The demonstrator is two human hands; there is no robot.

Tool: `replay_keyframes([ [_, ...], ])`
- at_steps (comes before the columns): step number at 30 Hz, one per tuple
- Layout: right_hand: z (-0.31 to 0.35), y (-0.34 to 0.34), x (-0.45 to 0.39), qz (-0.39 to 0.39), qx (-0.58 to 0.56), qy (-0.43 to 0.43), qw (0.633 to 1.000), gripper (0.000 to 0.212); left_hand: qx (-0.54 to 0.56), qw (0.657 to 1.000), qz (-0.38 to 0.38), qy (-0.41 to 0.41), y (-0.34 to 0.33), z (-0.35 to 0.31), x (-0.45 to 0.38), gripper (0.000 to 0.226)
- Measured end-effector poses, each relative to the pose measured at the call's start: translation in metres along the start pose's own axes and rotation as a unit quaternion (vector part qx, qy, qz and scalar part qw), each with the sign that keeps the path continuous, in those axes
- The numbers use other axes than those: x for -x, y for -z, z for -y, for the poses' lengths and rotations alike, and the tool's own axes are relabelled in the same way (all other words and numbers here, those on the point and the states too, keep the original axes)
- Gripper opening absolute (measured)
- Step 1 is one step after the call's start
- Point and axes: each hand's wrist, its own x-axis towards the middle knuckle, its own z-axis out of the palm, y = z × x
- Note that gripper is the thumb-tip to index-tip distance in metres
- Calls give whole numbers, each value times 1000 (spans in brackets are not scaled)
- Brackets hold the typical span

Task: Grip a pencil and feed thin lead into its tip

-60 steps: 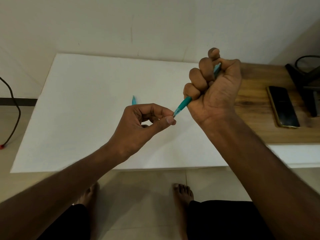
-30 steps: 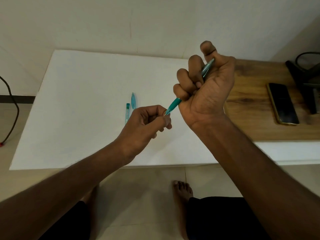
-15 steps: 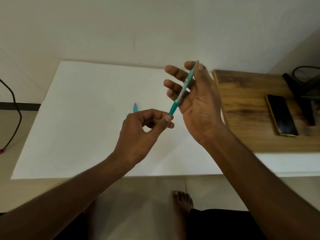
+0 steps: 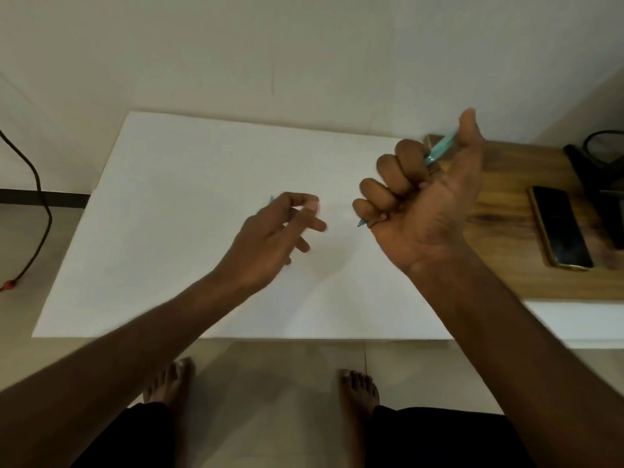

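**A:** What is hard to make out here?

**B:** The left hand (image 4: 280,231) is blurred. Its fingers look loosely spread above the white sheet (image 4: 169,231), and I cannot tell whether thumb and forefinger pinch anything. A small teal piece (image 4: 271,199) peeks out just behind its knuckles; the rest is hidden. Most of the teal pen (image 4: 440,148) is buried inside the right hand (image 4: 422,204).

**A:** And the setting?

**B:** The white sheet covers most of a low table against a pale wall. To the right, the wooden tabletop (image 4: 499,231) is bare, with a dark phone (image 4: 560,228) lying flat on it and black gear cut off at the frame's edge. A black cable (image 4: 40,197) hangs down at far left. Beneath, a tiled floor and two bare feet.

**A:** How does the pen look?

**B:** Slim, translucent teal, tilted. The right hand's fingers curl round it, held above the sheet's right end; the upper end sticks out beside the thumb, the tip below the little finger.
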Motion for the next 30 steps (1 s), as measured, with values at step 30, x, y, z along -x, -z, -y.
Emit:
replay_keyframes([
  [30, 4, -7, 4, 32, -8, -28, 999, 53, -21, 998, -15, 63, 3, 13, -7, 25],
])
